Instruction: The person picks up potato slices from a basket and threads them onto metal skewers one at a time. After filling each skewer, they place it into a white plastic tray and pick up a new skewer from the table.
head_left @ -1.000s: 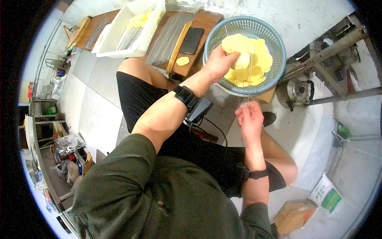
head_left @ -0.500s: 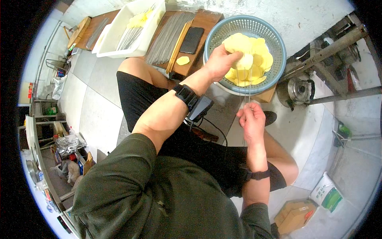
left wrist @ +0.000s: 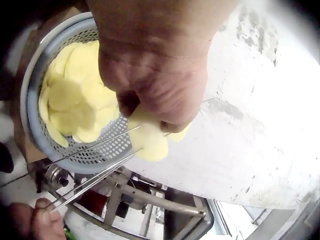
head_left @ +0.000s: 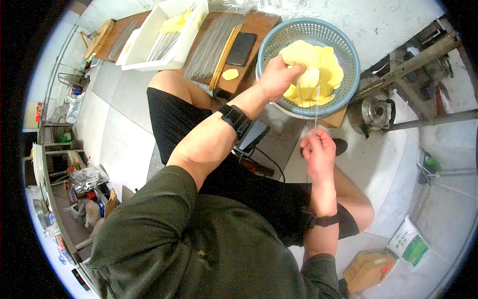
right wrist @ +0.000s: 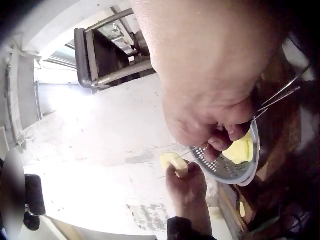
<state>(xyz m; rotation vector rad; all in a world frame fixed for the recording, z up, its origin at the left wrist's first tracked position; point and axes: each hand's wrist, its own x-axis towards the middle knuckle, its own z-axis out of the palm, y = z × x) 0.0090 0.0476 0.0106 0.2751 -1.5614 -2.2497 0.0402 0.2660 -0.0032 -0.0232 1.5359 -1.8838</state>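
Observation:
My left hand [head_left: 276,79] pinches a few thin, round, pale yellow slices [left wrist: 150,142], likely potato, between thumb and fingers above the colander [head_left: 352,87]. One thin metal skewer runs into these slices, and a tip sticks out past their far side. Lower down, my right hand [head_left: 320,154] grips several thin metal skewers [left wrist: 95,180] between thumb and fingertips. Their shafts point up toward the held slices; one tip meets the front slice in the left wrist view. Inside the blue-grey colander lies a pile of more yellow slices [head_left: 329,74].
Left of the colander, a wooden board [head_left: 259,22] bears metal skewers [head_left: 211,47], bamboo sticks [head_left: 226,57], a black phone [head_left: 241,49] and a single slice [head_left: 230,74]. A white bin [head_left: 132,62] holds skewered slices. A metal pot [head_left: 374,113] stands right, near a metal rack [head_left: 423,55].
My right hand has shifted slightly right. Skewer tips that overlapped the held slices now show lower, around their near edge. My left hand keeps nearly the same place, still pinching the slices.

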